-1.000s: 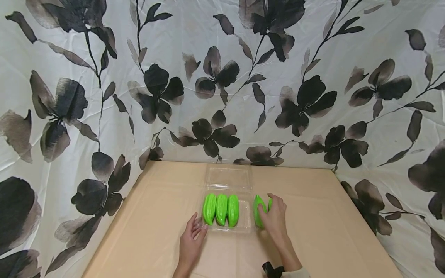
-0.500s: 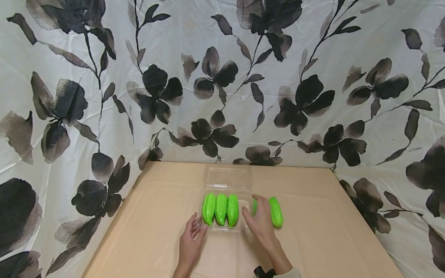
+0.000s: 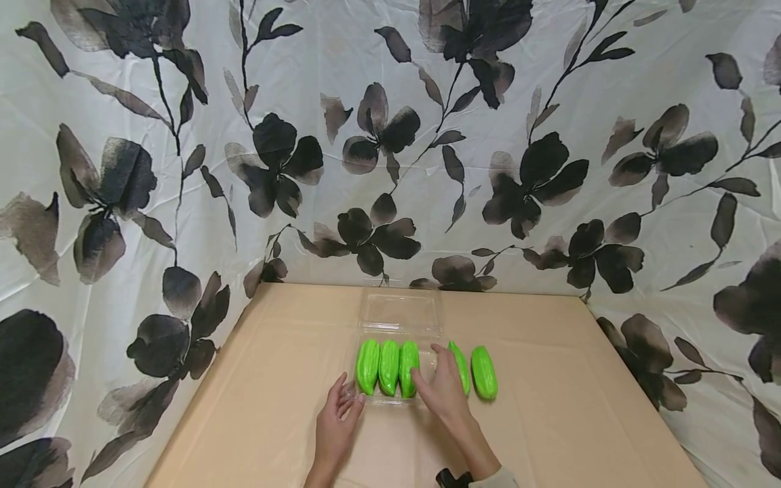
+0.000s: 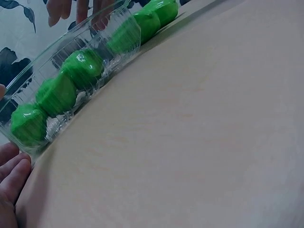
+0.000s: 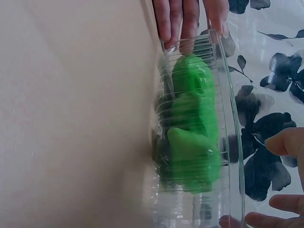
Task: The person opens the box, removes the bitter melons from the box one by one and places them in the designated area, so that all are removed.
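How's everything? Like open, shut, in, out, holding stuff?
Clear plastic box: open.
Clear plastic lid: folded back.
Three glossy green oblong vegetables: inside, side by side.
Two matching vegetables: outside, to its right.
Left hand: touching box's left end.
Right hand: holding nothing.

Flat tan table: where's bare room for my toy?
Bare table: left of the left hand; right of the two long green vegetables outside the clear plastic box. Crowded: the box, three more inside, right hand at its right end.
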Motion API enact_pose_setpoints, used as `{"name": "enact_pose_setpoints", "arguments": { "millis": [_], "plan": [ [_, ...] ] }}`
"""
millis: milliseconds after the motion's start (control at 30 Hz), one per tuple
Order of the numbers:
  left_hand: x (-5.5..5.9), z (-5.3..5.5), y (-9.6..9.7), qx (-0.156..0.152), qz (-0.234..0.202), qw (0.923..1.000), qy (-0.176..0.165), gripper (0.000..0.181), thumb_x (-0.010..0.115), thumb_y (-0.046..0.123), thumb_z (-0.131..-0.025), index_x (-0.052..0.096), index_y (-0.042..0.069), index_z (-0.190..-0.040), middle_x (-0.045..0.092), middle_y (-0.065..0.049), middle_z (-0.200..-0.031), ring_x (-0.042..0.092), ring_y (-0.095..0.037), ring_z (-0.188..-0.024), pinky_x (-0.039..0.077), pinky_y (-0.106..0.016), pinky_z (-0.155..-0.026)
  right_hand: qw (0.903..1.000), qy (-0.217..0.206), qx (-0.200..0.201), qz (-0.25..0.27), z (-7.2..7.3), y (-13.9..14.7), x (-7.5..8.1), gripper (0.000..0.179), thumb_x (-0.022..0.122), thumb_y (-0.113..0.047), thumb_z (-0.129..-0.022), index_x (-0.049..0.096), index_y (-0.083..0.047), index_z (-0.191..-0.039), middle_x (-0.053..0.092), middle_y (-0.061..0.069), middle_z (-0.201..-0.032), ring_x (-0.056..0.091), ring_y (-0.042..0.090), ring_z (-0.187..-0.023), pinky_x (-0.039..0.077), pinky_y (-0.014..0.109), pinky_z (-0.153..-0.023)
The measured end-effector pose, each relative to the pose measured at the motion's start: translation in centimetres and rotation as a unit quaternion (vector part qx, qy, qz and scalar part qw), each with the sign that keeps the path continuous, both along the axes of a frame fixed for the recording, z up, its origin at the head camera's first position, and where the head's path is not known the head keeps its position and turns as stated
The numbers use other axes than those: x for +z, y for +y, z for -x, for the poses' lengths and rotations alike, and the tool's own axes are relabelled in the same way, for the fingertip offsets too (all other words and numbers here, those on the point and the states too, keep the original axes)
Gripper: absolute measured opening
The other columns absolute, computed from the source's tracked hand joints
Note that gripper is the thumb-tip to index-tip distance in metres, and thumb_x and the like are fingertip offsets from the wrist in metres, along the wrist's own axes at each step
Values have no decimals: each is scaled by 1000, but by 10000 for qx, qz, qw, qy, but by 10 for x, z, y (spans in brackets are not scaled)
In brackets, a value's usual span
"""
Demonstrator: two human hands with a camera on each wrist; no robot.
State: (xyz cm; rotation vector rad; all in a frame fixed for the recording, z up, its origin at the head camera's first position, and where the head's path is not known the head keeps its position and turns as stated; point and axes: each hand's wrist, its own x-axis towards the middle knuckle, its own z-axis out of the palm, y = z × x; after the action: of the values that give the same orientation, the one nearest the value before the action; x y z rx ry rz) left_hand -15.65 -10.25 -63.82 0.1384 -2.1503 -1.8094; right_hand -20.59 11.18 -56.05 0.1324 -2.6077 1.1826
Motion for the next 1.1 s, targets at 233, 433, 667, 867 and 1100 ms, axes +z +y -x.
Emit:
{"name": "enact_pose_setpoints", "arguments": {
  "millis": [233, 433, 667, 867, 1100],
  "plan": [
    [-1, 0, 1, -3, 2, 10000, -30, 64, 74, 25, -92, 47, 10, -148, 65, -15, -133, 67, -28, -115, 58, -24, -101, 9999, -30, 72, -105, 4, -7, -10, 71, 76, -28, -83, 47, 4, -139, 52, 28, -138, 53, 45, -126, 51, 60, -106],
    [0, -2, 2, 29, 45, 9999, -114, 64, 74, 27, -92, 47, 13, -148, 66, -14, -132, 67, -27, -115, 58, -23, -100, 9993, -20, 58, -359, 7, -11, -17, 68, 76, -26, -82, 49, 6, -137, 54, 29, -134, 57, 44, -121, 55, 57, -103],
    [1, -1, 1, 6, 41, 10000, -41, 63, 74, 26, -93, 47, 10, -148, 66, -13, -132, 67, -25, -114, 58, -23, -100, 9992, -179, 129, -322, 12, -17, -17, 67, 75, -23, -83, 48, 6, -138, 53, 31, -134, 55, 45, -122, 55, 58, -103],
    [1, 0, 0, 22, 63, 10000, -71, 64, 74, 28, -92, 47, 12, -148, 66, -13, -132, 67, -24, -113, 58, -20, -99, 9983, -285, 174, -483, 17, -19, -19, 69, 74, -22, -82, 47, 5, -139, 56, 32, -131, 56, 46, -121, 55, 59, -100],
    [1, 0, 0, 15, 89, 10000, -28, 62, 73, 28, -93, 47, 14, -148, 66, -14, -133, 67, -24, -113, 59, -24, -100, 9973, -449, 279, -503, 20, -20, -19, 69, 74, -18, -84, 45, 6, -142, 57, 32, -131, 55, 46, -123, 54, 60, -102]
  ]
}}
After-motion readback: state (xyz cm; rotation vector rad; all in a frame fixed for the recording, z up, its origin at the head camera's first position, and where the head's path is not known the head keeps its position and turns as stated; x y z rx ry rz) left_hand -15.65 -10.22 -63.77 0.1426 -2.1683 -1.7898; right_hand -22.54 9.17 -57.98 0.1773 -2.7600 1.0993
